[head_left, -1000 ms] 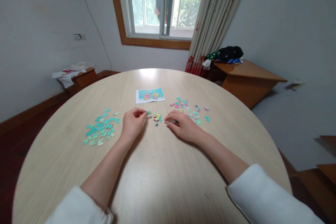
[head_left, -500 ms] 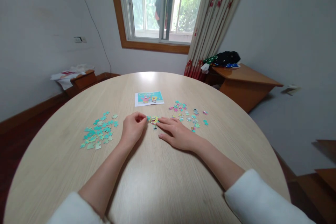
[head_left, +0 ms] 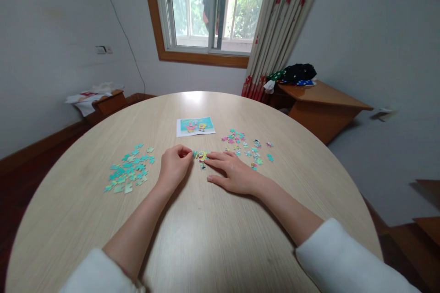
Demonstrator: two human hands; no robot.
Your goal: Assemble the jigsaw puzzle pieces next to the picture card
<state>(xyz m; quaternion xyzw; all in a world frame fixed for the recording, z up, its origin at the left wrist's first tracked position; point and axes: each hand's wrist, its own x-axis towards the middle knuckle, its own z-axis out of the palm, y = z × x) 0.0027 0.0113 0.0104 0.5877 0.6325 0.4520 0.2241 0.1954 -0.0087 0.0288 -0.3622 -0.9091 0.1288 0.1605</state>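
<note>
A small joined patch of jigsaw puzzle (head_left: pixel 201 156), mostly yellow with a cartoon face, lies on the table between my hands. My left hand (head_left: pixel 176 163) is at its left side, thumb and forefinger pinched at a small teal puzzle piece (head_left: pixel 195 154) on the patch's left edge. The fingertips partly hide that piece. From the right, my right hand (head_left: pixel 231 171) lies flat, fingers stretched out, with the fingertips touching the patch's right edge and covering part of it. A pale piece with a dark mark (head_left: pixel 203 166) sits at the patch's lower edge.
Many loose teal and pale green pieces (head_left: pixel 129 170) are spread at the left. Pink, teal and white pieces (head_left: pixel 233 136) lie beyond my right hand. A printed reference picture (head_left: pixel 195 126) rests behind the patch on the round wooden table (head_left: pixel 206 238).
The camera view has shifted very slightly. Both hands keep nearly the same place and pose at the patch.
</note>
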